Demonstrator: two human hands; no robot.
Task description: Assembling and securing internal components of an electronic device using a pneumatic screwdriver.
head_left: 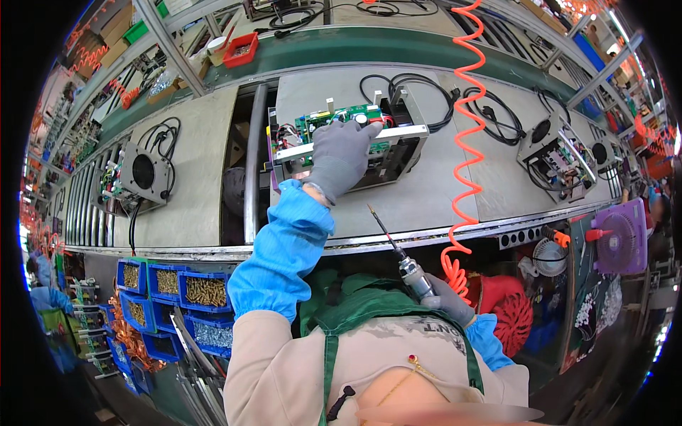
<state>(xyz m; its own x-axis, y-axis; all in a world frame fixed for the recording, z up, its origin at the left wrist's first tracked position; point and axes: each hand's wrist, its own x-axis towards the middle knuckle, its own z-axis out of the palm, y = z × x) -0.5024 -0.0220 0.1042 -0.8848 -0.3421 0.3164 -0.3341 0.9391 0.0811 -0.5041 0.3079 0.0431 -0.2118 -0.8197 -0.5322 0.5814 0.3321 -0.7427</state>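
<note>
My left hand [342, 157], in a grey glove, reaches over the front rail of an open metal chassis [405, 133]. Its fingers curl over the rail beside a green circuit board [355, 112], and the fingertips are partly hidden. The chassis stands on a flat grey work plate [433, 177] and has dark parts at its right end. In my right hand [450, 301], also gloved, is a pneumatic screwdriver [413, 275]. Its long thin bit points up and left, apart from the chassis.
Open chassis units with fans [143, 170] stand left and right along the line. A coiled orange hose [465, 142] hangs right of the middle. Blue bins [206, 290] of screws sit below at left. Black cables [426, 79] lie behind the chassis, and a red tray [241, 50] farther back.
</note>
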